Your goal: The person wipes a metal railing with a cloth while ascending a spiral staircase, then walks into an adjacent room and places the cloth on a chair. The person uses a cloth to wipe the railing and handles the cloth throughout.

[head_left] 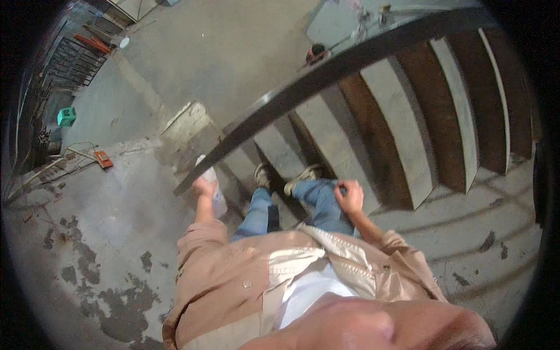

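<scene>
My left hand [204, 186] is closed around a whitish, see-through plastic bottle [219, 204], held upright beside the lower end of a dark curved stair rail [262, 116]. My right hand [350, 198] hangs by my right thigh with its fingers curled. A small dark patch shows at those fingertips, too blurred to name. My feet, in light shoes [303, 177], stand on the grey steps [329, 140] of a curving staircase.
Stair treads fan out to the right. Low on the left floor lie an orange-red piece [103, 159] and a green cube [66, 116]. Dark metal racks [73, 58] line the far left. A dark-and-red object [315, 53] sits beyond the rail.
</scene>
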